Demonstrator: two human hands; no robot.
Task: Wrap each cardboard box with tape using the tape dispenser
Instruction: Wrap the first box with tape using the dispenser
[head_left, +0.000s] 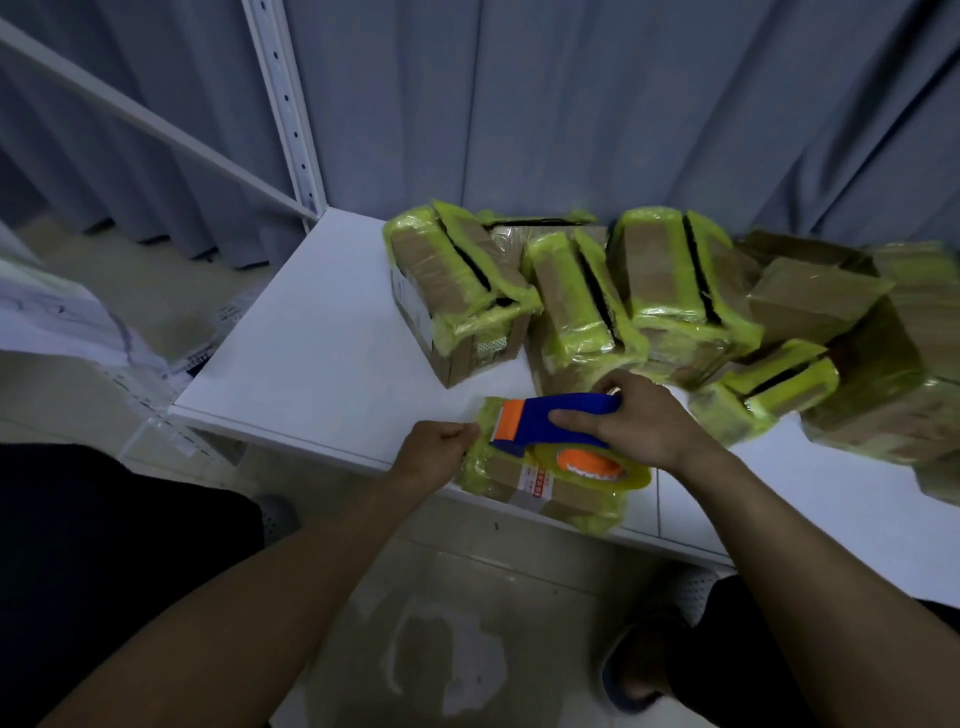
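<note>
A cardboard box (550, 493) partly covered in yellow-green tape lies at the front edge of the white table (322, 353), overhanging it a little. My left hand (436, 449) grips the box's left end with curled fingers. My right hand (639, 423) grips the blue and orange tape dispenser (540, 423), which sits on top of the box. Its roll of yellow tape (597, 467) hangs toward me.
Several boxes wrapped in yellow-green tape (467, 291) are piled at the back and right of the table, some with dark open seams. A white shelf post (285, 104) stands at the back left. Grey curtains hang behind. My legs and shoes are below the table edge.
</note>
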